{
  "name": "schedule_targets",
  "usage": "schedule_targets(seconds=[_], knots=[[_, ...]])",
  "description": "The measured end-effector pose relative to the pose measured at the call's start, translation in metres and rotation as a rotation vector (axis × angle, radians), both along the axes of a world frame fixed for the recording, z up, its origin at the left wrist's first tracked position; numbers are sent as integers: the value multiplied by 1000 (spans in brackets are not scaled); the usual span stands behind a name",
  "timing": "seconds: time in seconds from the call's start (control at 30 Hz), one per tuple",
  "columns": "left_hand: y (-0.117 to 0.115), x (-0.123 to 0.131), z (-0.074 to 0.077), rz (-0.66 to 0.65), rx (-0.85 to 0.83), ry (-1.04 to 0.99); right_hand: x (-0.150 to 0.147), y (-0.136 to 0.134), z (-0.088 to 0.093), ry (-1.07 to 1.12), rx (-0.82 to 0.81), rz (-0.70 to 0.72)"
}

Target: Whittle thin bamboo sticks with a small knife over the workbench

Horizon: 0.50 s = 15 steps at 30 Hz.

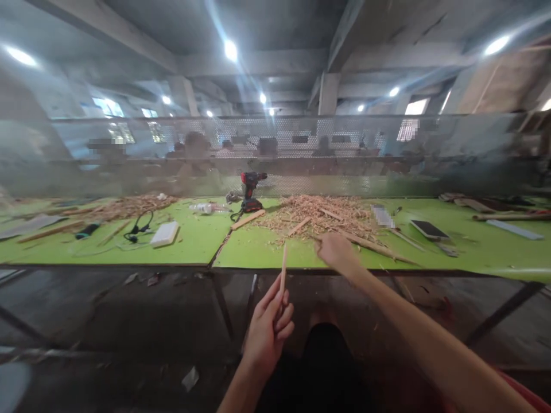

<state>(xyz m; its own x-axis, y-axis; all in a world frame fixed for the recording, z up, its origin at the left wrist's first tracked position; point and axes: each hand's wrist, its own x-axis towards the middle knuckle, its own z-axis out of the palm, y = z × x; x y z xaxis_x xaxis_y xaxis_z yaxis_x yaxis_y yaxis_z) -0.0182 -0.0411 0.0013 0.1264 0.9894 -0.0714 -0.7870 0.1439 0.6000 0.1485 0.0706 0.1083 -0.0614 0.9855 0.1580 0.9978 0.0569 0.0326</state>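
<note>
My left hand is closed around the lower end of a thin, pale wooden stick. The stick points upward, its tip in front of the green table's edge. My right hand is over the table's near part, fingers curled together, beside a heap of wood shavings. What those fingers hold, if anything, is hidden. A longer wooden strip lies just right of that hand. Small flat wood pieces rest among the shavings.
A red and black cordless drill stands behind the shavings. Near it lie a clear plastic bottle and a wood slat. A white box and black cable are left; a phone is right. A perforated screen runs behind.
</note>
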Motion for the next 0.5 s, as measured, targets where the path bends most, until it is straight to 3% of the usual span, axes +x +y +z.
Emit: schedule_targets(seconds=[0.13, 0.23, 0.4, 0.5], knots=[[4, 1, 6, -42, 21, -29, -26, -37, -23, -40, -25, 161], [1, 4, 10, -49, 37, -46, -34, -43, -31, -57, -57, 174], [7, 4, 7, -24, 35, -26, -34, -13, -27, -58, -58, 163], [10, 2, 4, -51, 32, -19, -27, 18, -15, -13, -39, 69]])
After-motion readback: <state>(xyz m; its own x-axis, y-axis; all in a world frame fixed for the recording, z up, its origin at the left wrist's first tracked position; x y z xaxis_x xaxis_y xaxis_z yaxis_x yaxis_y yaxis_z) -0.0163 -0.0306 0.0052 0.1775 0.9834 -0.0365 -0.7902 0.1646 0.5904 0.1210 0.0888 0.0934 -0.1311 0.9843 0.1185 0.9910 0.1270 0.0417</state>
